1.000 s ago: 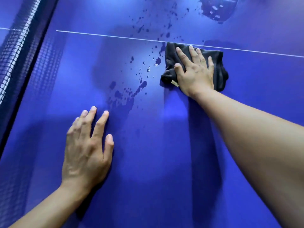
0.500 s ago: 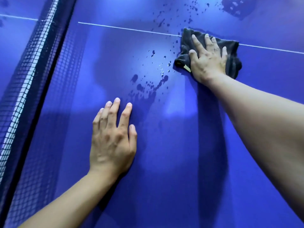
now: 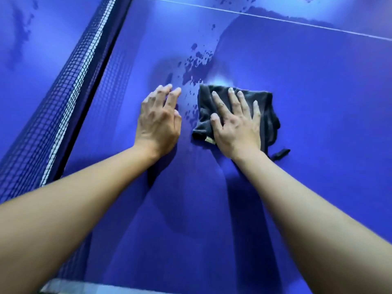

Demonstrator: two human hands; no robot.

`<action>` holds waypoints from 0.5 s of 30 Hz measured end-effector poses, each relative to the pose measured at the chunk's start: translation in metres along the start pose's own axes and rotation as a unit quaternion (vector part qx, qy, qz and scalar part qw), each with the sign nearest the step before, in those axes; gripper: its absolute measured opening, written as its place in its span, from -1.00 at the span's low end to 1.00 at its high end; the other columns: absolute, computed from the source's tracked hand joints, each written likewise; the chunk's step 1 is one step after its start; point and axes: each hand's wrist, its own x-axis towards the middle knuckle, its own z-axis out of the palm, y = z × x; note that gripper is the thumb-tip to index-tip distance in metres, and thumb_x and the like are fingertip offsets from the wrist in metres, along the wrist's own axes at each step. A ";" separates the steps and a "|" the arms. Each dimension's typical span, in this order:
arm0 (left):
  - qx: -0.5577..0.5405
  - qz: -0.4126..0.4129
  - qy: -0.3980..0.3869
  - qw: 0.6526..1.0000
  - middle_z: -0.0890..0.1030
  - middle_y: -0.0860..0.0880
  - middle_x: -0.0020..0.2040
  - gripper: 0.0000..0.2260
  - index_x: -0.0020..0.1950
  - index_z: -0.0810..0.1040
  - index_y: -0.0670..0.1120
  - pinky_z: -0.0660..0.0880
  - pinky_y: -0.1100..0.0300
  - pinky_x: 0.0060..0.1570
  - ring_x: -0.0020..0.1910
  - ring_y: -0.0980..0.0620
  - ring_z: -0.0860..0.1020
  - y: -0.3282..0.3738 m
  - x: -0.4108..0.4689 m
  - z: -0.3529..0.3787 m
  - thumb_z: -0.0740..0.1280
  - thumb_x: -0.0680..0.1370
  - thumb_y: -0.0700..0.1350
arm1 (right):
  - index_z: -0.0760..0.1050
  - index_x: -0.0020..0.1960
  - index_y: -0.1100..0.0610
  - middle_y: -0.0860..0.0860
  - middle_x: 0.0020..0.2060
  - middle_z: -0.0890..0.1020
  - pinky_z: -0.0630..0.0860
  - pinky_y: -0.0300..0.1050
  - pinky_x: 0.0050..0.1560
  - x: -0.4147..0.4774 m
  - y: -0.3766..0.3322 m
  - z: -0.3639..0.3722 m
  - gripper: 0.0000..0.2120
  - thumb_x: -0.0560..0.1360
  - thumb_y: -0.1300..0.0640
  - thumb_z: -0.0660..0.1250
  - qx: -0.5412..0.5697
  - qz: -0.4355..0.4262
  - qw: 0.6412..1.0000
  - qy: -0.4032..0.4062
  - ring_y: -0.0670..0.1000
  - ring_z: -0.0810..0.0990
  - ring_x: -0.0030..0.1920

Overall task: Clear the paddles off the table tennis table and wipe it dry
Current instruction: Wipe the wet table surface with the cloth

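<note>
A blue table tennis table (image 3: pixel 307 85) fills the view. My right hand (image 3: pixel 235 124) lies flat with spread fingers on a crumpled dark grey cloth (image 3: pixel 267 111), pressing it onto the table. My left hand (image 3: pixel 159 122) rests palm down on the bare table just left of the cloth, holding nothing. Dark water drops (image 3: pixel 196 60) speckle the surface just beyond both hands, and a wet smear runs from there toward the white centre line (image 3: pixel 275 18). No paddle is in view.
The black net (image 3: pixel 70 98) with its white top band runs diagonally along the left, close to my left forearm. Beyond it the other table half (image 3: pixel 31 49) shows faint wet marks. The table's white near edge (image 3: pixel 84 288) is at the bottom.
My right hand has dragged the cloth from the white centre line back toward me, stopping beside my left hand and leaving a wiped streak. The view has shifted, bringing the net closer in.
</note>
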 end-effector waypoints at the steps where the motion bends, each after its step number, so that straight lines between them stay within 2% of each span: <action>1: 0.006 -0.008 0.001 1.000 0.43 -0.22 0.47 -0.53 0.48 0.43 -0.18 0.28 -0.16 0.46 0.47 -0.27 0.37 0.000 -0.028 -0.006 0.12 0.57 -0.13 | -0.04 0.64 -0.28 -0.02 0.67 0.01 -0.25 0.19 0.60 -0.023 -0.006 0.002 -0.46 0.67 -0.19 -0.09 0.004 -0.002 1.000 -0.003 -0.02 -0.12 0.65; 5: 0.036 -0.047 -0.007 0.998 0.42 -0.25 0.47 -0.54 0.48 0.42 -0.20 0.31 -0.23 0.43 0.43 -0.32 0.38 -0.005 -0.141 -0.027 0.19 0.58 -0.14 | -0.02 0.65 -0.26 -0.02 0.67 0.01 -0.23 0.22 0.60 -0.118 -0.030 0.011 -0.44 0.65 -0.20 -0.09 0.019 -0.021 1.000 -0.006 -0.02 -0.12 0.66; 9: 0.048 -0.059 -0.028 0.997 0.39 -0.26 0.50 -0.52 0.49 0.43 -0.20 0.28 -0.24 0.45 0.47 -0.32 0.36 -0.006 -0.236 -0.043 0.13 0.60 -0.08 | 0.13 0.64 -0.21 0.01 0.65 0.15 -0.06 0.28 0.60 -0.203 -0.051 0.018 -0.44 0.64 -0.18 0.04 0.039 -0.041 0.998 0.009 0.02 0.00 0.66; 12: 0.043 -0.045 -0.045 0.997 0.36 -0.22 0.54 -0.51 0.52 0.40 -0.16 0.24 -0.20 0.48 0.51 -0.27 0.32 -0.007 -0.261 -0.050 0.09 0.61 -0.05 | 0.22 0.61 -0.18 0.03 0.63 0.21 0.04 0.32 0.58 -0.248 -0.067 0.026 -0.44 0.62 -0.16 0.13 0.049 -0.046 0.997 0.022 0.05 0.08 0.65; 15: 0.046 -0.041 -0.026 0.998 0.45 -0.22 0.46 -0.55 0.45 0.48 -0.16 0.35 -0.19 0.39 0.42 -0.27 0.42 -0.007 -0.255 -0.052 0.12 0.60 -0.05 | 0.23 0.61 -0.19 0.02 0.63 0.22 0.07 0.34 0.56 -0.264 -0.073 0.031 -0.43 0.61 -0.17 0.15 0.048 -0.044 0.998 0.027 0.05 0.10 0.64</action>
